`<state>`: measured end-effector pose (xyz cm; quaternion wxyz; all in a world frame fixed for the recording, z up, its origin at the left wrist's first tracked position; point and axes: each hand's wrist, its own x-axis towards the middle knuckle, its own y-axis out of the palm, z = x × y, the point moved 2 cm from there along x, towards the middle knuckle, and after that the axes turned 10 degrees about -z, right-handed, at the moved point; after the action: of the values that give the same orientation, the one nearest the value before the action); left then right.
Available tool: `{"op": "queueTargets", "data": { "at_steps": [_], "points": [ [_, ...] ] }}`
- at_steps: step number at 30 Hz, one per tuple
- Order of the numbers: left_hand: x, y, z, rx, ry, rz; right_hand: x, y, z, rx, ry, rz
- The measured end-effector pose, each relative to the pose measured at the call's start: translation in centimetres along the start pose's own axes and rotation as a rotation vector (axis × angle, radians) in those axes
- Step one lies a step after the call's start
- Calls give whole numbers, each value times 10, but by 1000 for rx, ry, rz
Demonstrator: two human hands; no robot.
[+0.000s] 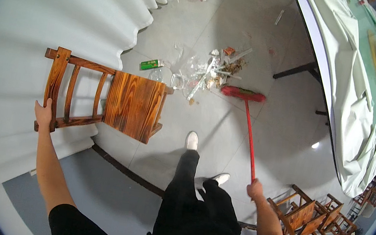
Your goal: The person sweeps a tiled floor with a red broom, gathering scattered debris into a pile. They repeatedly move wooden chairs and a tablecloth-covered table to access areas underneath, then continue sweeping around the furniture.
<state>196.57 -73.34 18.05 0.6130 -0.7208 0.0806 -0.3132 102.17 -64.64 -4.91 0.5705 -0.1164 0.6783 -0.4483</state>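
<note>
Two hands are busy: the left hand [43, 113] has its fingers wrapped round the back post of a wooden chair [109, 98], lifted and tipped beside the white curtain [40, 39]. Right hand [255, 188] clenches the red broom [248, 116], bristles down on the grey floor [289, 117], touching a litter pile [209, 70] of plastic wrappers and scraps.
</note>
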Motion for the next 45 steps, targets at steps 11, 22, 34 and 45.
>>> {"op": "queueTargets", "data": {
  "at_steps": [11, 22, 34, 45],
  "points": [
    [6, -31, -49, -10, 149, 401, -3, -103, 56, -105, 32, 8],
    [-187, -121, -175, -919, -308, 1196, 98, -163, 96, 355, 92, 256],
    [-448, -243, -295, -626, -393, 873, 146, -369, 185, 773, 240, 582],
    [-703, -322, -340, -833, -1069, 608, 150, -385, 255, 461, -68, 602]
  ]
}}
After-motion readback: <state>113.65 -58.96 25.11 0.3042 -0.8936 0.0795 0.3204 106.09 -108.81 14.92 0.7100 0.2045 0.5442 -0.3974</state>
